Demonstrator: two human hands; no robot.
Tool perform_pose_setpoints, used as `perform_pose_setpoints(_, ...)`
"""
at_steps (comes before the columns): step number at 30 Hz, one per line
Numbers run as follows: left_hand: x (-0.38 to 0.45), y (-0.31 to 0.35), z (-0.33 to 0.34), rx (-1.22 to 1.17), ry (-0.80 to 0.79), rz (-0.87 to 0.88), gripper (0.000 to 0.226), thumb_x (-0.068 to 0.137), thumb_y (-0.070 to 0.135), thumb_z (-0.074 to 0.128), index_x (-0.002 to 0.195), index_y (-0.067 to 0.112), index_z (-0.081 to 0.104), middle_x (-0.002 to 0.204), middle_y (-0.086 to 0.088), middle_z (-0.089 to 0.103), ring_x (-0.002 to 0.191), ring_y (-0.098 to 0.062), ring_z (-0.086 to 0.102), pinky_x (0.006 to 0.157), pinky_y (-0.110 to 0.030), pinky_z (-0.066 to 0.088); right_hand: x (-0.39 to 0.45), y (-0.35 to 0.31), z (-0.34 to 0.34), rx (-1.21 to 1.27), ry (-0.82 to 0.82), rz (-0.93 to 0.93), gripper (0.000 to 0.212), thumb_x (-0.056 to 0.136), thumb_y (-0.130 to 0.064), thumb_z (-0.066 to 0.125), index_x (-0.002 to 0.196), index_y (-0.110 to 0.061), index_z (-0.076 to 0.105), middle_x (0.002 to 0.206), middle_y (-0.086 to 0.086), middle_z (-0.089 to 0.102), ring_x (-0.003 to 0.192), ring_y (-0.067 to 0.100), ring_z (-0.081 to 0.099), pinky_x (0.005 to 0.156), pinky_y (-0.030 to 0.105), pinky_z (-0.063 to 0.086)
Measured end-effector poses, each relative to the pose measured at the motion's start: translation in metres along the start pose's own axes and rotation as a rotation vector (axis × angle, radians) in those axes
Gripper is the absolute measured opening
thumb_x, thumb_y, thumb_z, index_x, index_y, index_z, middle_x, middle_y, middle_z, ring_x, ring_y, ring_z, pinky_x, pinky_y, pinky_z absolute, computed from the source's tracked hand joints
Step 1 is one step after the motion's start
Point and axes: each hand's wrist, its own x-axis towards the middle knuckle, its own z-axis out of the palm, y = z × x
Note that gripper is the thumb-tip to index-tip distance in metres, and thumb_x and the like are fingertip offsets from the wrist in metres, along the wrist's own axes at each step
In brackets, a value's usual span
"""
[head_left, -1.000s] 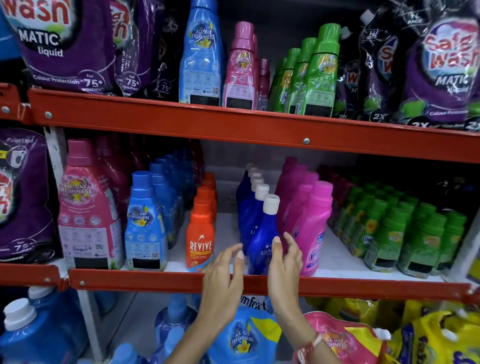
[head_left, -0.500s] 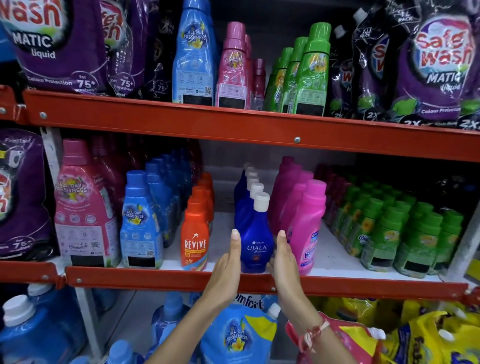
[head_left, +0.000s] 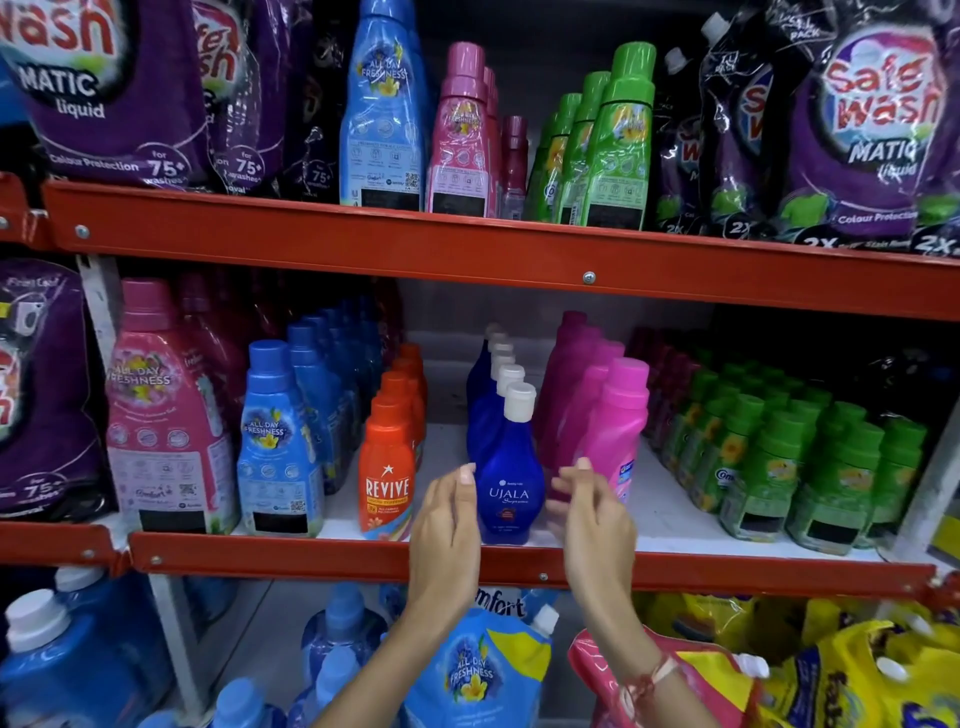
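Observation:
A dark blue UJALA bottle (head_left: 509, 488) with a white cap stands upright at the front of the middle shelf (head_left: 322, 558), heading a row of the same bottles. My left hand (head_left: 448, 525) is at its left side, fingers straight, fingertips at or just touching the bottle. My right hand (head_left: 593, 514) hovers just right of the bottle with loosely curled fingers, holding nothing and slightly blurred. A red thread is tied round my right wrist.
An orange REVIVE bottle (head_left: 387, 478) stands left of the blue row, and pink bottles (head_left: 613, 431) right. Blue bottles (head_left: 278, 447) and green bottles (head_left: 769, 467) flank them. Purple pouches (head_left: 878, 119) fill the upper shelf. Refill pouches (head_left: 478, 670) sit below.
Both hands dropped from the bottle's upper part to flank its lower body. My right hand has since drawn slightly away, fingers curling. The bottle stands label forward.

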Motion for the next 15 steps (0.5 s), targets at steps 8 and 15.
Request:
perform_pose_setpoints(8,-0.013,0.025,0.035,0.072,-0.297,0.007,0.036,0.097,0.043,0.036,0.112,0.026,0.064,0.107,0.008,0.070,0.101,-0.001,0.061,0.097,-0.031,0.045,0.048,0.012,-0.035,0.202,0.248,0.183,0.026,0.101,-0.035,0.037,0.105,-0.023,0.060,0.116,0.010,0.066,0.106,0.030,0.061,0.096,0.050,0.047)
perform_pose_setpoints(15,-0.021,0.048,0.059,0.083,-0.583,-0.176,0.082,0.088,0.070,0.012,0.138,0.013,0.044,0.139,-0.018,0.049,0.132,-0.029,0.042,0.113,-0.044,0.028,0.077,0.039,-0.041,0.216,0.011,0.387,0.057,0.100,-0.053,0.026,0.088,-0.019,0.069,0.086,0.008,0.072,0.081,0.022,0.066,0.089,0.042,0.049)
